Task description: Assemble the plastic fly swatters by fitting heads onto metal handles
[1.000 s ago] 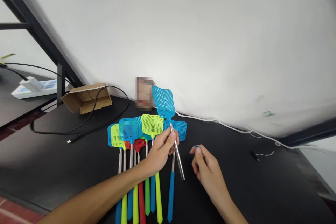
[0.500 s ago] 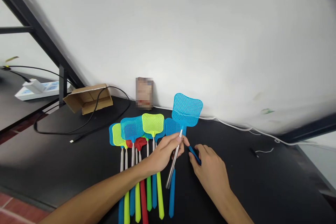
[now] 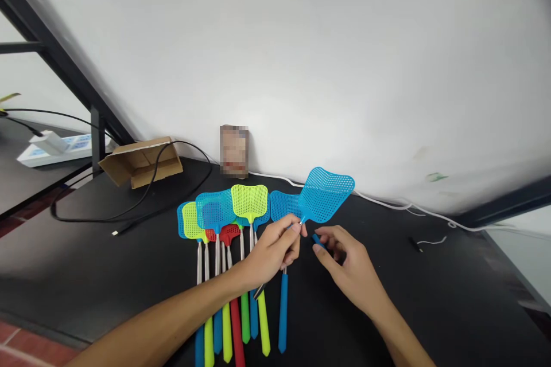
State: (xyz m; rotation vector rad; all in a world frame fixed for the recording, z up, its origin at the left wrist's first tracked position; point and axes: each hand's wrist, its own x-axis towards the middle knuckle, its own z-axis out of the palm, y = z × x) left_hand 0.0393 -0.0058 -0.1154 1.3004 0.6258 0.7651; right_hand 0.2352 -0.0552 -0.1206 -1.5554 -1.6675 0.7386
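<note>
My left hand point(image 3: 275, 249) is closed round the metal shaft of a blue fly swatter point(image 3: 326, 195). Its mesh head tilts up to the right, and the bare end of the shaft pokes out below my wrist. In my right hand point(image 3: 350, 266) a short blue handle point(image 3: 317, 240) is pinched, apart from the shaft; most of it is hidden by the fingers. Under and left of my left arm lie several fly swatters in a row, among them a yellow-green one point(image 3: 249, 200), a red one point(image 3: 235, 321) and a blue one point(image 3: 283, 312).
An open cardboard box point(image 3: 144, 163) sits at the back left, with a black cable point(image 3: 86, 219) looping in front. A blurred-out small box point(image 3: 235, 152) leans on the white wall. A white cord point(image 3: 383, 200) runs along the wall. Further left is a power strip point(image 3: 73, 146).
The swatter in my left hand has tipped over to the right, its shaft now slanting more. My right hand has turned, and less of the blue handle shows.
</note>
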